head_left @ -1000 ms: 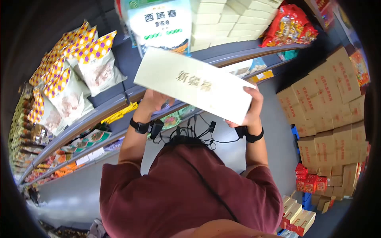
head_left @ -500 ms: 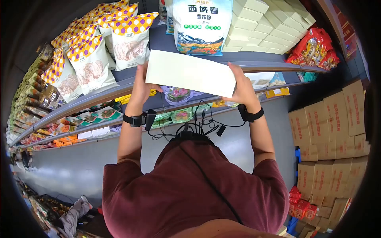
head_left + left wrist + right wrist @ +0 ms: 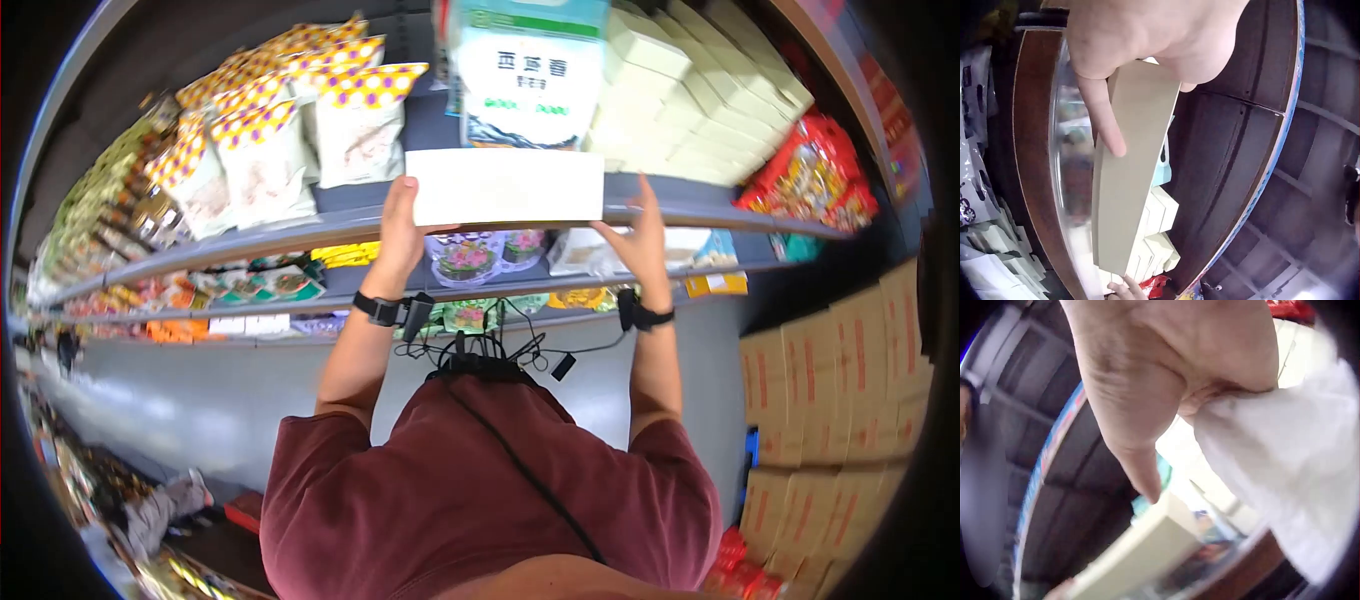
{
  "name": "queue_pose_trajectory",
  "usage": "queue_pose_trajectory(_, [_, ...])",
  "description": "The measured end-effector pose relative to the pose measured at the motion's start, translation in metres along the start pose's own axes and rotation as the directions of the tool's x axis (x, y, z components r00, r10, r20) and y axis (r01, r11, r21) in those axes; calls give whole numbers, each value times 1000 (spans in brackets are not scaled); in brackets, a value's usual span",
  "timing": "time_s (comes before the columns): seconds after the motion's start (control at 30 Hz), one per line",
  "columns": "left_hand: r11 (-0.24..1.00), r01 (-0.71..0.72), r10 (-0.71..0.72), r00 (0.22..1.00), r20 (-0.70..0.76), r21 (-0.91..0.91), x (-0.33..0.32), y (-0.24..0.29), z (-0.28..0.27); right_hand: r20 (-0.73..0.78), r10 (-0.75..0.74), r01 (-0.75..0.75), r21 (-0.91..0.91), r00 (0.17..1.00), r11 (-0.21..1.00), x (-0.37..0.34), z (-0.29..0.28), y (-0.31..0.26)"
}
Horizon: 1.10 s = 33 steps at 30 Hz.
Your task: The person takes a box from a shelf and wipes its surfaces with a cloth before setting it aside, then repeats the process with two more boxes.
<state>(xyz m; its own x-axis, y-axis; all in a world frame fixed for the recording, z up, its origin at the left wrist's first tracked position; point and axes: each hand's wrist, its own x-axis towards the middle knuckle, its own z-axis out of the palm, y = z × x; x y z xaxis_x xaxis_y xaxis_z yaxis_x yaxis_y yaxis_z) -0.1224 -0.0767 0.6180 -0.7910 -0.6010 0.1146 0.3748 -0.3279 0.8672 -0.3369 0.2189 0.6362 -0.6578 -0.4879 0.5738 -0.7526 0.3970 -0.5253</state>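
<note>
A long, pale cream box (image 3: 505, 187) is held level in front of the upper shelf. My left hand (image 3: 400, 235) grips its left end; in the left wrist view, one finger (image 3: 1105, 122) lies straight along the box's face. At the opposite end, my right hand (image 3: 645, 240) has a thumb and finger spread apart. The right wrist view puts the thumb (image 3: 1141, 472) tip right at the box's corner. A crumpled white cloth (image 3: 1291, 450) hangs from that hand's other fingers, which are curled in and mostly hidden behind it.
On the shelf stand a white-and-blue flour bag (image 3: 535, 75), a stack of cream boxes (image 3: 700, 100), and a red candy bag (image 3: 815, 175). Patterned snack bags (image 3: 260, 145) fill the left. The shelf's front rail (image 3: 330, 222) runs across below. Brown cartons (image 3: 830, 370) are piled at right.
The box has turned from slanted, printed face up, to level and plain-sided, and nears the upper shelf. My right hand has loosened from the box's right end, fingers spreading.
</note>
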Motion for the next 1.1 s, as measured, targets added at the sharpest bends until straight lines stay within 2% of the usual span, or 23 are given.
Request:
queue_pose_trajectory(0.03, [1000, -20, 19, 999, -51, -24, 0, -4, 1, 38, 86, -88, 62, 996, 994, -4, -6, 11])
queue_pose_trajectory(0.07, [998, -34, 29, 994, -107, -47, -3, -8, 0, 167, 132, -167, 218, 977, 962, -5, -17, 23])
queue_pose_trajectory(0.1, [998, -51, 47, 992, -118, -34, -4, -11, -2, 177, 87, -160, 457, 980, 875, -2, -29, 11])
queue_pose_trajectory(0.13, [998, -64, 61, 991, -121, -22, -4, -14, -2, 211, 153, -251, 597, 966, 762, 2, -42, -10])
queue_pose_trajectory(0.17, [998, -49, 44, 989, -142, -31, -5, -12, 3, 176, 151, -232, 701, 973, 675, 4, -49, -22])
queue_pose_trajectory(0.2, [998, -52, 46, 985, -166, -29, -6, -13, 2, 198, 141, -241, 704, 970, 668, 10, -52, -36])
queue_pose_trajectory(0.27, [996, -87, 87, 991, -102, 5, -7, -17, 5, 14, 185, -109, 851, 983, 514, 17, -52, -66])
queue_pose_trajectory(0.3, [997, -79, 79, 989, -124, 7, -9, -14, 9, -92, 159, -4, 855, 983, 519, 21, -44, -78])
queue_pose_trajectory(0.33, [997, -77, 77, 989, -124, 6, -10, -16, 10, -91, 161, -6, 854, 983, 520, 26, -31, -83])
queue_pose_trajectory(0.4, [998, -69, 70, 987, -144, 12, -10, -17, 10, -256, 41, 159, 711, 966, 685, 32, -1, -86])
queue_pose_trajectory(0.47, [999, -41, 42, 992, -121, 11, -12, -15, 12, -282, -277, 348, 246, 919, 905, 35, 28, -84])
queue_pose_trajectory(0.53, [994, -103, 96, 981, -169, -32, -12, -17, 17, -130, -323, 341, 149, 937, 928, 26, 55, -87])
queue_pose_trajectory(0.6, [996, -90, 85, 986, -145, -26, -13, -24, 15, -38, -346, 341, -98, 937, 935, 14, 73, -91])
queue_pose_trajectory(0.67, [970, -231, 241, 958, -155, 79, -15, -35, 14, -25, -300, 296, -101, 954, 950, 7, 74, -105])
queue_pose_trajectory(0.7, [962, -234, 255, 953, -160, 139, -21, -34, 20, -26, -286, 284, -62, 958, 957, 3, 77, -114])
queue_pose_trajectory(0.73, [962, -229, 249, 959, -133, 147, -23, -35, 28, -30, -266, 266, -22, 963, 964, -1, 81, -124])
queue_pose_trajectory(0.8, [965, -248, 260, 941, -217, 80, -27, -38, 42, 140, -329, 328, 32, 934, 944, -11, 88, -146])
queue_pose_trajectory(0.83, [981, -183, 192, 958, -211, 62, -28, -40, 41, 156, -375, 372, 48, 914, 927, -19, 94, -157])
queue_pose_trajectory(0.87, [973, -177, 210, 948, -241, 150, -29, -43, 43, 173, -423, 418, 63, 890, 906, -24, 98, -163])
queue_pose_trajectory(0.9, [985, -163, 173, 956, -235, 62, -28, -45, 42, 179, -417, 410, 75, 891, 909, -22, 97, -161])
queue_pose_trajectory(0.93, [988, -150, 139, 963, -229, -29, -25, -48, 39, 165, -403, 399, 64, 900, 915, -20, 93, -156])
queue_pose_trajectory(1.0, [987, -158, 154, 967, -202, -3, -22, -56, 39, 214, -434, 443, 7, 875, 896, -20, 84, -143])
queue_pose_trajectory(1.1, [984, -178, 179, 967, -180, 26, -20, -60, 40, 197, -198, 246, -260, 960, 934, -15, 60, -100])
